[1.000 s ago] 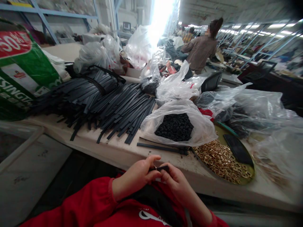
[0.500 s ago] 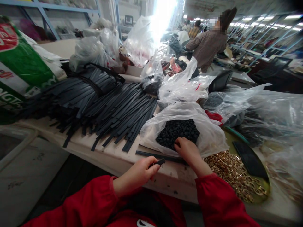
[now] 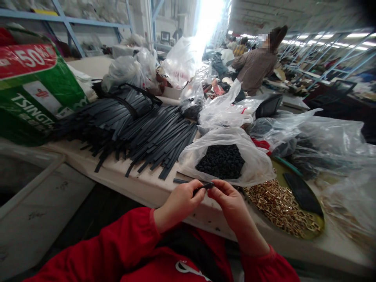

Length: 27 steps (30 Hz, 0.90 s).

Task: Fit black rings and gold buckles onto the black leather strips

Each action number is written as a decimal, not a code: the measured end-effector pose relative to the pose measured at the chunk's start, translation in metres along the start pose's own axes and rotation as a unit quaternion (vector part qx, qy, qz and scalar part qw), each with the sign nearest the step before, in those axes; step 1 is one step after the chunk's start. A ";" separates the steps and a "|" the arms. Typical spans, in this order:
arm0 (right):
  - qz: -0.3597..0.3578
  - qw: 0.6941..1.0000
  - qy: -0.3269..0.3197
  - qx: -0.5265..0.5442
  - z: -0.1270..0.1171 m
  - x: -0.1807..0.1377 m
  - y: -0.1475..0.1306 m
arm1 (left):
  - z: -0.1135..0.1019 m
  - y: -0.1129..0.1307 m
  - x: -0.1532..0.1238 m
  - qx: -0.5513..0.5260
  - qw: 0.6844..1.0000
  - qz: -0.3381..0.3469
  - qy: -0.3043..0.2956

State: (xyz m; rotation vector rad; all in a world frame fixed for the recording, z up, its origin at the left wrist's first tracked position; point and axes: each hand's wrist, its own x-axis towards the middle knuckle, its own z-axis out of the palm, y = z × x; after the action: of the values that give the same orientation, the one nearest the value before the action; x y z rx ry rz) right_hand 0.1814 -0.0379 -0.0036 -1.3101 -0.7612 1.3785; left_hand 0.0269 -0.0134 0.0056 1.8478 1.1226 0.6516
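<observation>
My left hand (image 3: 183,201) pinches a short black strap (image 3: 202,188), with its end sticking out to the right. At that end, my right hand (image 3: 232,201) is closed on a small black piece, probably a loop like those in the bag; the fingers mostly cover it. Just beyond the hands lies an open clear plastic bag (image 3: 261,166) full of small black loops (image 3: 221,160). A single dark strip (image 3: 179,181) lies on the table edge behind my left hand. To the right, gold metal buckles (image 3: 276,207) are heaped in a yellowish tray (image 3: 319,231).
Many long black strips (image 3: 164,137) are spread on the table to the left, beside a green and red sack (image 3: 38,90). More plastic bags (image 3: 226,107) crowd the back and right. A dark flat piece (image 3: 302,192) lies on the tray. Another person (image 3: 254,66) stands farther off.
My right hand has left the bag of black loops and come to the strap end at my left hand. The view has shifted slightly.
</observation>
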 end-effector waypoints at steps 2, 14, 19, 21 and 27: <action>0.009 1.000 0.000 0.024 0.003 -0.004 0.008 | 0.002 -0.003 -0.004 0.029 0.999 -0.002 0.012; -0.040 0.997 0.053 -0.032 0.003 -0.024 0.035 | -0.001 -0.008 -0.015 0.030 0.992 -0.029 -0.117; 0.019 0.999 -0.023 -0.027 -0.001 -0.020 0.042 | -0.004 -0.013 -0.009 -0.024 0.979 -0.053 -0.197; 0.040 0.999 -0.031 0.008 -0.002 -0.017 0.044 | -0.003 -0.015 -0.009 -0.039 0.978 -0.051 -0.196; 0.100 0.989 0.011 0.106 0.001 -0.011 0.043 | -0.008 -0.014 -0.010 -0.138 0.971 -0.051 -0.190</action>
State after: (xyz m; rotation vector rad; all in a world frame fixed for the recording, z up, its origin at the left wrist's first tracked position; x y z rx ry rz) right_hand 0.1679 -0.0592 -0.0405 -1.2561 -0.4616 1.5562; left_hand 0.0100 -0.0155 -0.0024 1.5797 0.8230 0.3526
